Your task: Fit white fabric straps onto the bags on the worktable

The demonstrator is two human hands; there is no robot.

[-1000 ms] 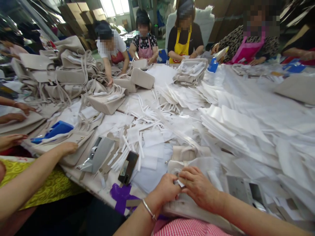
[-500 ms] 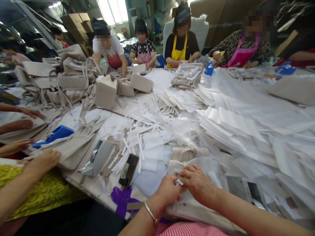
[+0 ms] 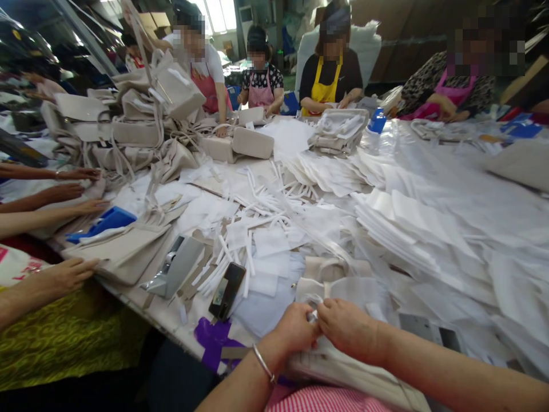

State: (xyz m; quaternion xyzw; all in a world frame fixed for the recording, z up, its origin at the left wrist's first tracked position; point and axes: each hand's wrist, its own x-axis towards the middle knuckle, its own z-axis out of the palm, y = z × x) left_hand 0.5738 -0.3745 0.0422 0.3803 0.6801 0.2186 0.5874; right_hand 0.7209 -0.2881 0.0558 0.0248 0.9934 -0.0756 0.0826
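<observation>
Pinch the wrap on the bag.
Your left hand (image 3: 295,331) and right hand (image 3: 348,327) pinch white wrap (image 3: 314,301) on the bag (image 3: 338,366); keep it taut.

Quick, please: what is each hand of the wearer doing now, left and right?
Left hand: closed, pinching a small white piece.
Right hand: closed, pinching the same piece over the beige bag.

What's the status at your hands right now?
Left hand and right hand pinching white wrap on beige bag. Phone lies left, clear.
</observation>
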